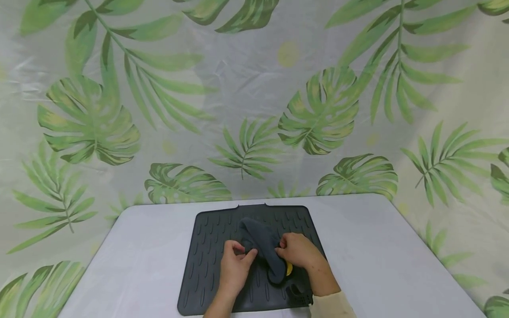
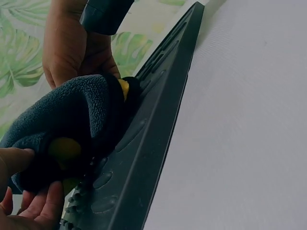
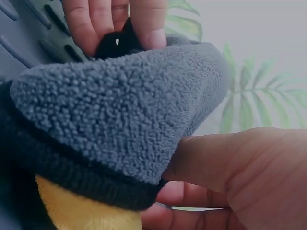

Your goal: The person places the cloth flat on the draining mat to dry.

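A grey fleecy cloth piece with a black ribbed edge is held bunched and lifted over a dark ridged mat. My left hand pinches its near left part between thumb and fingers. On the other side, my right hand pinches the edge, thumb on the grey fleece and fingers under it. Yellow material shows below the black edge. In the left wrist view the cloth curves over, with a yellow patch in its shaded fold.
The mat lies on a white-covered table. A black device sits by my right wrist, over the mat's near right corner. Behind the table hangs a leaf-patterned sheet.
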Available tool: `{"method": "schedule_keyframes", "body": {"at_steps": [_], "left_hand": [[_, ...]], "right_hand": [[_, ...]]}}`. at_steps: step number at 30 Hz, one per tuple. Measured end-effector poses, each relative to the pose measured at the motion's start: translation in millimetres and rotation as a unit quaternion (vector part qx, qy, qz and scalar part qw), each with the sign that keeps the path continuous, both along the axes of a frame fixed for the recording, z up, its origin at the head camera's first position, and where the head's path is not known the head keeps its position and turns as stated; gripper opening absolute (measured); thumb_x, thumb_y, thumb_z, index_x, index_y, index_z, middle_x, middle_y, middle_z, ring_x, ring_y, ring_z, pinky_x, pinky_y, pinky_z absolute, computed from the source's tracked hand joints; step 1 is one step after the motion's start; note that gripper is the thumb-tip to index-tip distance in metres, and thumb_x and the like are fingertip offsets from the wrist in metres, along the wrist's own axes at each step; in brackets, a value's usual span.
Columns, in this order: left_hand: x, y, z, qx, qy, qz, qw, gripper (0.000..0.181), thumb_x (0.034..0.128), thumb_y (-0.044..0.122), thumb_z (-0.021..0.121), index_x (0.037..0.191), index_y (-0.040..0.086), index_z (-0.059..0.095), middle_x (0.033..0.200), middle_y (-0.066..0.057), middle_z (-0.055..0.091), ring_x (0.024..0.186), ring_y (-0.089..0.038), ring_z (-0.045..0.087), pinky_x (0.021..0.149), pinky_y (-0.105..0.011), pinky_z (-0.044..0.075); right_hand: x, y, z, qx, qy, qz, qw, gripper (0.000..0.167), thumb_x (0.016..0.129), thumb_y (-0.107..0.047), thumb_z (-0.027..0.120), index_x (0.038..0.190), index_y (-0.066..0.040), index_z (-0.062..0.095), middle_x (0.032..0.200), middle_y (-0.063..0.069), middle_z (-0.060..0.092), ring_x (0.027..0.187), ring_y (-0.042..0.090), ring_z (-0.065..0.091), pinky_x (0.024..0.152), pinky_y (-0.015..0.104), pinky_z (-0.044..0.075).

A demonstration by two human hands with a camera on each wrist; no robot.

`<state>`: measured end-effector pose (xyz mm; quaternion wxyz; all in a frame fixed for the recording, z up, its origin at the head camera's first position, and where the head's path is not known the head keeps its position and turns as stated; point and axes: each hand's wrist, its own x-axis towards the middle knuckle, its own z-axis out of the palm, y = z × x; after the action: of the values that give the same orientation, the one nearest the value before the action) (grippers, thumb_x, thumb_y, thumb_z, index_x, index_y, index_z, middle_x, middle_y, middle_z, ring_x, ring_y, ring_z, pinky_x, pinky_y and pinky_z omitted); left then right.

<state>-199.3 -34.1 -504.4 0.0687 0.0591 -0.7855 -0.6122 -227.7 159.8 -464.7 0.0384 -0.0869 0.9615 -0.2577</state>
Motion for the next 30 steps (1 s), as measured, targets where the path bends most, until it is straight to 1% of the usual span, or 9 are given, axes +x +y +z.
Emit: {"method": "schedule_keyframes", "body": {"at_steps": [5,10,12,14,17,21,24,28,30], "left_hand": [[-2.5,-1.2,-3.0,0.055,-0.014,-0.015,0.9983,0.047,0.0857,0.019,0.083,0.108,0.005,0.045,0.106,-0.014,0.057,0.082,-0.017,0.072,0.065,-0.026,0.057],[-3.9,-1.9,-5.3,0.097,-0.026,-0.041,0.9941,0.062,0.0881,0.019,0.082,0.129,-0.002,0.040,0.118,-0.025,0.057,0.081,-0.016,0.070,0.068,-0.028,0.059],[-3.7,-2.5,-5.8,0.107,-0.030,-0.056,0.9923,0.072,0.0899,0.021,0.080,0.140,-0.004,0.035,0.121,-0.029,0.060,0.083,-0.017,0.070,0.069,-0.030,0.060],[-4.0,-3.2,-5.8,0.107,-0.033,-0.074,0.9910,0.080,0.0916,0.024,0.078,0.148,-0.005,0.030,0.123,-0.030,0.064,0.088,-0.020,0.072,0.071,-0.031,0.060],[-2.7,-6.1,-6.1,0.096,-0.037,-0.097,0.9900,0.085,0.0934,0.028,0.076,0.153,-0.008,0.028,0.125,-0.032,0.065,0.094,-0.026,0.074,0.075,-0.035,0.061],[-0.7,-9.3,-6.1,0.085,-0.034,-0.117,0.9889,0.081,0.0935,0.026,0.076,0.151,-0.010,0.033,0.129,-0.035,0.062,0.093,-0.029,0.073,0.077,-0.038,0.061],[-0.7,-11.1,-6.2,0.087,-0.031,-0.122,0.9883,0.073,0.0930,0.021,0.075,0.149,-0.008,0.038,0.123,-0.032,0.065,0.086,-0.026,0.073,0.075,-0.035,0.060],[-1.7,-15.0,-6.3,0.105,-0.030,-0.127,0.9858,0.068,0.0945,0.013,0.071,0.150,-0.005,0.036,0.136,-0.038,0.052,0.082,-0.022,0.075,0.074,-0.032,0.061],[-2.7,-17.0,-6.0,0.113,-0.028,-0.129,0.9847,0.067,0.0952,0.010,0.069,0.151,-0.006,0.034,0.146,-0.042,0.040,0.081,-0.022,0.077,0.076,-0.033,0.062]], "right_hand": [[1.0,-1.5,-0.2,-0.006,0.007,0.001,1.0000,0.022,0.090,-0.020,0.077,0.080,-0.011,0.060,0.073,0.000,0.056,0.060,0.013,0.051,0.057,0.030,0.041],[1.2,-1.7,-0.4,-0.014,0.007,0.003,0.9999,0.019,0.091,-0.018,0.076,0.083,-0.010,0.061,0.074,0.001,0.057,0.061,0.013,0.051,0.057,0.030,0.042],[0.7,-1.4,-0.2,-0.019,0.008,0.005,0.9998,0.016,0.091,-0.017,0.076,0.086,-0.009,0.063,0.075,0.001,0.058,0.061,0.013,0.052,0.057,0.031,0.043],[-0.2,-0.3,0.4,-0.026,0.012,0.006,0.9996,0.014,0.091,-0.016,0.076,0.090,-0.008,0.065,0.077,0.001,0.061,0.062,0.012,0.053,0.058,0.031,0.045],[-0.3,-0.3,1.5,-0.041,0.010,0.005,0.9991,0.013,0.091,-0.015,0.075,0.097,-0.007,0.067,0.078,0.001,0.063,0.064,0.012,0.054,0.060,0.032,0.047],[-0.2,0.3,3.5,-0.063,0.002,0.003,0.9980,0.015,0.091,-0.013,0.075,0.103,-0.007,0.068,0.081,0.002,0.063,0.067,0.013,0.055,0.061,0.033,0.047],[-1.0,1.1,4.0,-0.078,-0.009,0.008,0.9969,0.018,0.091,-0.012,0.075,0.107,-0.008,0.068,0.084,0.002,0.063,0.070,0.014,0.055,0.063,0.033,0.047],[-2.0,2.3,3.0,-0.087,-0.020,0.009,0.9960,0.021,0.091,-0.011,0.072,0.111,-0.007,0.067,0.085,0.003,0.062,0.070,0.015,0.054,0.063,0.033,0.046],[-2.7,4.2,2.8,-0.081,-0.016,0.007,0.9965,0.022,0.091,-0.011,0.071,0.112,-0.008,0.067,0.085,0.003,0.062,0.069,0.015,0.054,0.063,0.033,0.045]]}}
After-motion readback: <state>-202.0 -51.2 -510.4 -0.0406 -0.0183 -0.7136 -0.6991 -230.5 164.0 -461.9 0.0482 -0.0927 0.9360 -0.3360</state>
